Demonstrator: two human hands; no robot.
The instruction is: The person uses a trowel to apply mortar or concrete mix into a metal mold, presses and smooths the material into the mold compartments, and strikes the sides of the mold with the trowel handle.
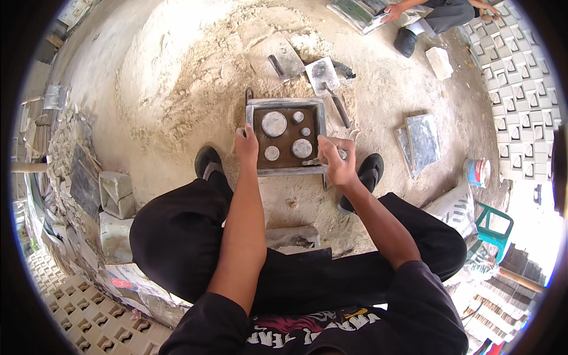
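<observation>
A square metal mould frame (pixel 286 101) lies on the ground between my feet, with smooth brown material (pixel 284 144) inside. Several round, pale discs of different sizes, such as the large disc (pixel 274 124), are set in that material. My left hand (pixel 246 145) grips the frame's left side, thumb on top. Near the frame's lower right corner, my right hand (pixel 339 160) is closed round a small trowel (pixel 311 161). The trowel's narrow blade lies low over the brown surface by the near edge, and its handle is mostly hidden in my fingers.
Beyond the frame lie a pale heap of powder (pixel 201 65), a flat float (pixel 277 59) and a long-handled trowel (pixel 337 106). Flat plates (pixel 421 139) and a bucket (pixel 477 172) stand right, near a green stool (pixel 496 228). Another person's hand (pixel 393 12) works at the top right.
</observation>
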